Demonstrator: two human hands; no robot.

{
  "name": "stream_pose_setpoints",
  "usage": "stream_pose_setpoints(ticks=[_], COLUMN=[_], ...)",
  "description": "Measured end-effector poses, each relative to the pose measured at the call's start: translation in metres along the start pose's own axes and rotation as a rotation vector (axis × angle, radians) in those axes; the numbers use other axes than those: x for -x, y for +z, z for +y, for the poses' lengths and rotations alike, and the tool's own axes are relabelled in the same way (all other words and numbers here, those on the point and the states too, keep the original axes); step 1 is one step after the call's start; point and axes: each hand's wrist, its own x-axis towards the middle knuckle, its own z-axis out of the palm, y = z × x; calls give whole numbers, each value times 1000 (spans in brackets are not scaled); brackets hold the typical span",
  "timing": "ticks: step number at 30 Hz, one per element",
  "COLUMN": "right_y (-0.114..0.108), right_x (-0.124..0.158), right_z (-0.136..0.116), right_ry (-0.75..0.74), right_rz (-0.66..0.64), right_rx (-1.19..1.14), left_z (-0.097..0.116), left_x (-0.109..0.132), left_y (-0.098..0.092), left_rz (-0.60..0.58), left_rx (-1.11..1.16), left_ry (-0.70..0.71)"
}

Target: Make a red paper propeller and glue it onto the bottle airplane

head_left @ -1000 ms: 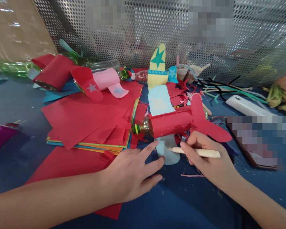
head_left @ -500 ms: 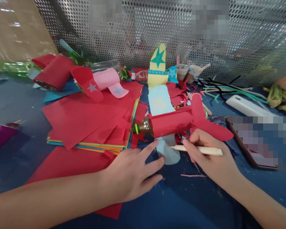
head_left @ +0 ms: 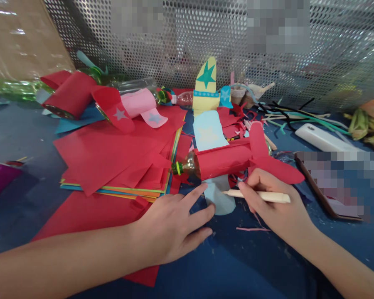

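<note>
My right hand (head_left: 269, 197) grips a cream-coloured pen (head_left: 268, 196), its tip resting on a light blue paper wing (head_left: 220, 199). That wing sticks out from the near side of a plastic bottle wrapped in red paper (head_left: 224, 160), which lies on its side with its green neck to the left. My left hand (head_left: 180, 222) is open, fingers spread; the index and middle fingertips touch the left edge of the blue wing. On the bottle's far side a second light blue wing (head_left: 209, 131) bears a pale star. Red paper fins (head_left: 276, 162) stand at its right end.
Red and coloured paper sheets (head_left: 112, 153) are piled left of the bottle. Behind stand other paper-covered bottles (head_left: 71, 95) and a perforated metal panel (head_left: 190, 37). A phone (head_left: 333, 187) and a white glue gun-like object (head_left: 324, 139) lie at right, near thin strips.
Almost nothing differs. Both hands, the pen and the bottle keep their places; the view has shifted very slightly.
</note>
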Motion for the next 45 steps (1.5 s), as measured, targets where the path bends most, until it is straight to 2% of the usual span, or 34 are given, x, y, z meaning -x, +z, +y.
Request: stream_pose_setpoints(ticks=[6,13,17,41,45], right_y=[-2,-1,-1,-2,-2], right_x=[1,0,0,2,1], right_z=[0,0,0,0,-2], right_ry=[0,-6,-8,16,25], right_rz=[20,8,-43,-74,-43], right_rx=[11,5,-13,-30,-10], left_z=[-1,0,0,1,1], left_x=[2,-1,-1,-2,-1], left_y=[0,-1,0,-3,-3], left_rz=[1,13,-3,-9,7], left_rx=[-3,-3,2,3,2], left_ry=[-1,-4,-5,0,3])
